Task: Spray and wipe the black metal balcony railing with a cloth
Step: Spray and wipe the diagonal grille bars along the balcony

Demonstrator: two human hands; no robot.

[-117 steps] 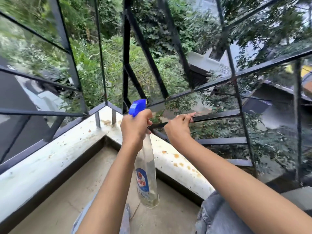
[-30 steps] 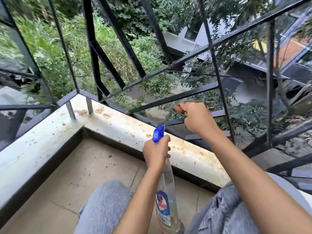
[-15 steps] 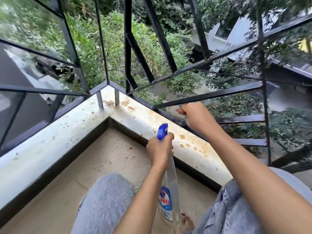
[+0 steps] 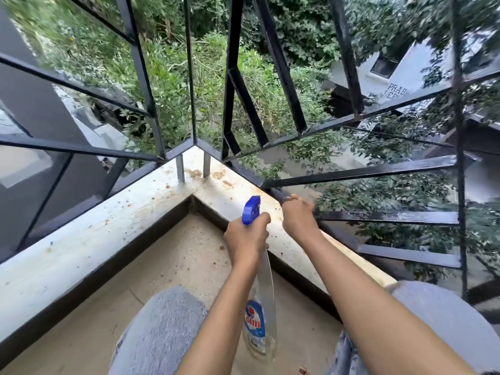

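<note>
The black metal railing [image 4: 365, 173] runs round the balcony corner, its bars glossy and wet on the right. My left hand [image 4: 246, 239] grips the neck of a clear spray bottle [image 4: 259, 320] with a blue trigger head [image 4: 251, 209], held upright over the floor. My right hand [image 4: 297, 217] is curled round the lowest slanted bar just above the ledge. A dark bit of cloth [image 4: 280, 197] shows at its thumb side, pressed on the bar. Most of the cloth is hidden in the fist.
A white ledge [image 4: 108, 226] with brown stains carries the railing posts. Inside it lies the beige floor [image 4: 176, 261]. My knees in grey jeans [image 4: 162, 328] fill the bottom. Beyond the bars are green bushes and a white building far below.
My right hand has dropped from a middle bar to the lowest bar by the ledge and slid left toward the corner. The left hand with the bottle has risen slightly.
</note>
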